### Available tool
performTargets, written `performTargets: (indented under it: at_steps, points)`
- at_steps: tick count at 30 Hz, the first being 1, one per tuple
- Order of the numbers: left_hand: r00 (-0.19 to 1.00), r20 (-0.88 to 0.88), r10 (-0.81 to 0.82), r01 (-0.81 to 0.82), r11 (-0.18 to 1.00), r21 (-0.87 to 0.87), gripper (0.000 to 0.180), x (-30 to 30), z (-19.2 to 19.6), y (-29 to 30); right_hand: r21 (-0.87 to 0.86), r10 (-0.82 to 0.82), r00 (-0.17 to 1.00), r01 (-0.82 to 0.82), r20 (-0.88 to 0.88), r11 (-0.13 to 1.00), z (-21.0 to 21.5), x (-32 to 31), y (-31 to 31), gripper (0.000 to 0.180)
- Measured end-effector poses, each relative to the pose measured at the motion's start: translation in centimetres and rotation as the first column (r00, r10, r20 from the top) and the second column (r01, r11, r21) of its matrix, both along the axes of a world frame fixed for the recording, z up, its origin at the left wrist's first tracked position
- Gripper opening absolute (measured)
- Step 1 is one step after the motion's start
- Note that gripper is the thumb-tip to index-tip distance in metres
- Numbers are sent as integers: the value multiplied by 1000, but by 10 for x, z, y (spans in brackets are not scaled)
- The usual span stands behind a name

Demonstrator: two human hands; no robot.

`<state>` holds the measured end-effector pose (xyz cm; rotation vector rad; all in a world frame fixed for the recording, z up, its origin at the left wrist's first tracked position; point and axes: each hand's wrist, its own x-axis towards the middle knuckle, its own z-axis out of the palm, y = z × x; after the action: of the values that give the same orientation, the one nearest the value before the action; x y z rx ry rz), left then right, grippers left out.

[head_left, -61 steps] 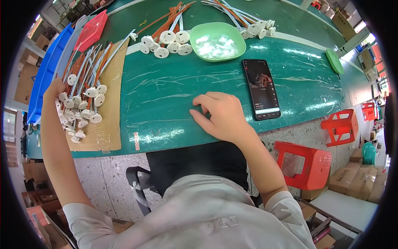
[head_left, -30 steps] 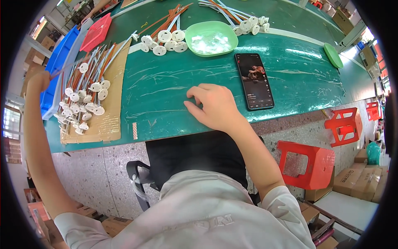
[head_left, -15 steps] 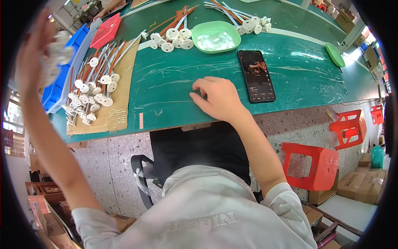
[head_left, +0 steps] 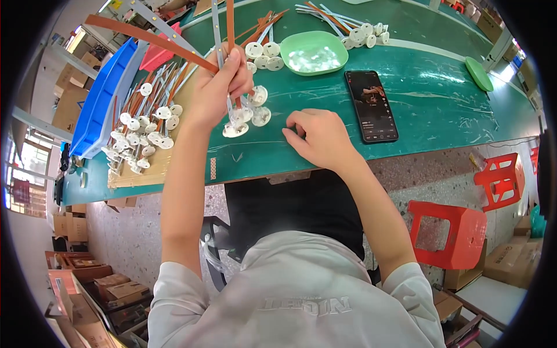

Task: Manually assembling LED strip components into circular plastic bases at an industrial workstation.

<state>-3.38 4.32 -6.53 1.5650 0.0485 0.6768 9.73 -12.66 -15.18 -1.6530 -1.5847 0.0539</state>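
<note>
My left hand [head_left: 223, 81] is raised over the left half of the table, closed around a bunch of LED strips [head_left: 217, 35]. Orange-brown and pale strips fan upward from the fist. Below it hang their white round discs [head_left: 242, 116], some shiny on the face. My right hand [head_left: 319, 136] rests on the green tabletop, loosely curled, thumb apart from the fingers, holding nothing visible. Close by on its right lies a black phone [head_left: 371, 107] with a lit screen. A pile of similar strips with white discs [head_left: 139, 130] covers a cardboard sheet [head_left: 139, 178] left of my left forearm.
A light green bowl [head_left: 314, 52] with small whitish pieces stands beyond my hands, between two more strip bundles. Blue [head_left: 101, 104] and red [head_left: 159, 52] trays line the left side. A green dish [head_left: 479, 74] sits far right. Red stools [head_left: 447, 235] stand beyond the front edge.
My left hand has swung from the far left to over the table, carrying the bunch of strips. The whole view has shifted slightly; my right hand stays in place on the table.
</note>
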Motion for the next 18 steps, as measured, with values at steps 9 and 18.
performTargets:
  at_steps: [9, 18]
  points:
    - [987, -154, -55, 43, 996, -81, 17, -13, -40, 18, -14, 5, 1000, -5, 27, 1000, 2, -2, 4, 21]
    - [900, -272, 340, -301, 937, 176, 22, 16, -18, -20, 185, 36, 933, 33, -358, 982, 30, -37, 51, 82]
